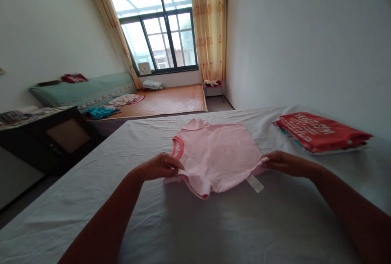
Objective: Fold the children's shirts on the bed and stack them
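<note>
A small pink shirt (216, 154) lies partly folded on a bed covered with a white sheet (152, 215). A white label hangs from its near edge. My left hand (160, 165) pinches the shirt's left edge near the darker pink collar trim. Its right edge is pinched by my right hand (282, 162). Both hands have their fingers closed on the fabric, and the near edge of the shirt is lifted slightly off the sheet.
A stack of folded clothes with a red printed top (320, 132) sits at the right by the wall. A dark cabinet (51, 138) stands at the left. Beyond are a second bed with a mat (171, 99), a window and yellow curtains.
</note>
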`<state>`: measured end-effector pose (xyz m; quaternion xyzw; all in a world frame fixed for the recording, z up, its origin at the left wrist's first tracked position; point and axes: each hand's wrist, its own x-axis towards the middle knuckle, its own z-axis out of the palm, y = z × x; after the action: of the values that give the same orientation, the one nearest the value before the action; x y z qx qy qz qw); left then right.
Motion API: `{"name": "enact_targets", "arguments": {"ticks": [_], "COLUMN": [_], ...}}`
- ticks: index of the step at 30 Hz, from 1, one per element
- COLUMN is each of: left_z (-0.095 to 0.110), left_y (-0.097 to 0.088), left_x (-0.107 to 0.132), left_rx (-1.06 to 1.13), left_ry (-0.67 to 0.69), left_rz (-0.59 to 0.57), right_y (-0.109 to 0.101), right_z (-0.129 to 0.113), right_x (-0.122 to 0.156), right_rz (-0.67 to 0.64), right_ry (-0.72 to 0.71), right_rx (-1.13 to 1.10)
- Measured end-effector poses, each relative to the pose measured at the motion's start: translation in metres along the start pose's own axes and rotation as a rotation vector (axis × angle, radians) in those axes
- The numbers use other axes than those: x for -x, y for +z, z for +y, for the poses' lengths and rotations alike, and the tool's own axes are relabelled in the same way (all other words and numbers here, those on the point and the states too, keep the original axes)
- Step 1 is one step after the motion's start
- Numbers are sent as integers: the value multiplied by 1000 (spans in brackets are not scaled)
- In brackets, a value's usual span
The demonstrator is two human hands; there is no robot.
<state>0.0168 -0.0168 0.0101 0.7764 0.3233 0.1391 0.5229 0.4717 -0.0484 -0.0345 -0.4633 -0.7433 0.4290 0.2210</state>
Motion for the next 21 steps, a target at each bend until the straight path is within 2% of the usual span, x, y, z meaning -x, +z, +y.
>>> {"name": "enact_targets", "arguments": {"ticks": [2,5,8,10,13,15,18,21], "left_z": [-8,-21,-37,-47,-55,-56,-55,-57], "left_y": [-7,-20,-27,-26,-21,-18,-16,-18], "left_x": [-20,-51,-64,-59,-46,-39,-37,-37], "left_rx": [178,369,410,338,114,-38,-187,-216], "left_ry": [-7,-45,-170,-218,-171,-160,-141,-135], "left_rz": [188,480,627,641,623,583,497,492], "right_y": [4,7,7,7,11,15,19,18], "right_z": [6,19,33,40,44,43,38,34], "right_x": [-14,-37,-49,-48,-41,-37,-36,-36], "right_rz": [100,393,630,641,498,447,450,459], "right_ry": [54,123,119,133,119,70,6,-20], "right_rx": [-85,-120,15,60,99,201,306,279]}}
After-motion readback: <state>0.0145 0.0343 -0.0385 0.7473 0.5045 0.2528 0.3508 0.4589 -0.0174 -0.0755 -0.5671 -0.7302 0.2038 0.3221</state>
